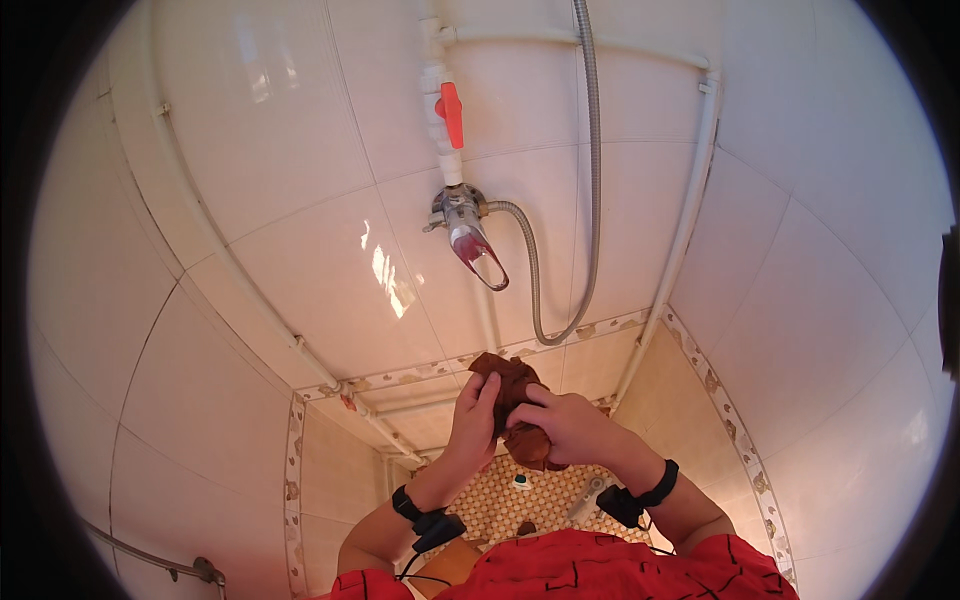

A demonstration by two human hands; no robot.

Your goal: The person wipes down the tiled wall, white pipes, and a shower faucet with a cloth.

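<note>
A crumpled reddish-brown cloth is bunched between my two hands, below the shower mixer and in front of the tiled wall. On its left side, my left hand closes round it, the thumb lying along the near face. From the right, my right hand pinches the middle of the cloth with thumb and fingers. One rounded fold hangs under the right hand. Some fingertips are hidden behind the cloth. Each wrist wears a black strap with a small dark device on it.
Above my hands, a chrome mixer tap juts from the wall with a looping metal hose. A red-handled valve and white pipes run along the walls. On the patterned floor lie a small white-and-green item and a grey object.
</note>
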